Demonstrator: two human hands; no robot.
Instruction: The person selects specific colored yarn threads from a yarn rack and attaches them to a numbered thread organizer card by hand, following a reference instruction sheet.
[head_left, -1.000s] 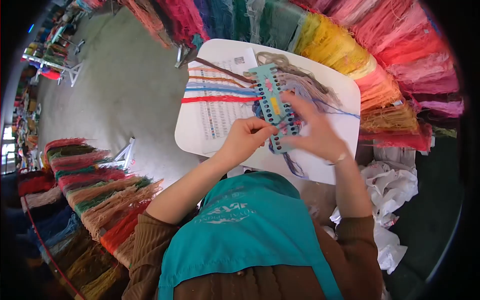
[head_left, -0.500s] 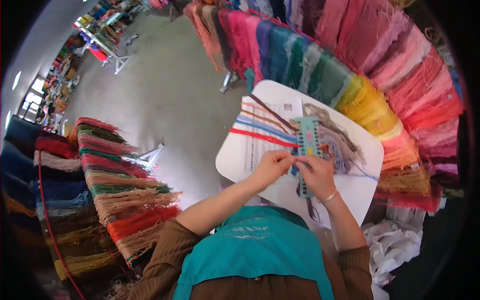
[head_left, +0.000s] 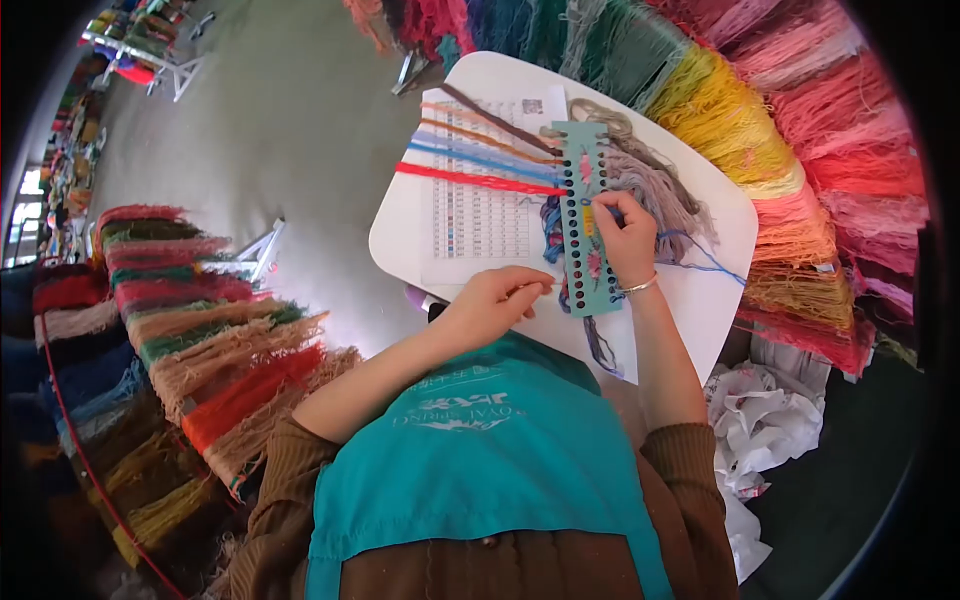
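A teal thread card [head_left: 592, 270] with a row of holes down each side and a printed floral pattern lies on the table. Over its middle, the thumb and finger of my right hand [head_left: 627, 238] are pinched; a bit of blue thread [head_left: 715, 262] seems to be in them, and its tail trails off to the right. My left hand [head_left: 495, 303] hovers left of the card's lower part, apart from it, fingers curled and thumb against the index finger. Whatever it holds, if anything, is too small to see. Red thread [head_left: 480, 180], blue, orange and brown bundles run leftward from the card's upper holes.
A printed chart [head_left: 480, 220] lies on the white table [head_left: 400, 235] under the threads. Grey and mauve thread [head_left: 650, 185] is heaped right of the card. Racks of coloured yarn [head_left: 790, 190] curve around the right; another yarn rack [head_left: 200, 320] stands left. White plastic bags [head_left: 765, 410] sit lower right.
My hands, together over the card before, have come apart. The left has drawn back toward me, while the right stays at the card. The view has tilted, shifting the table up and left.
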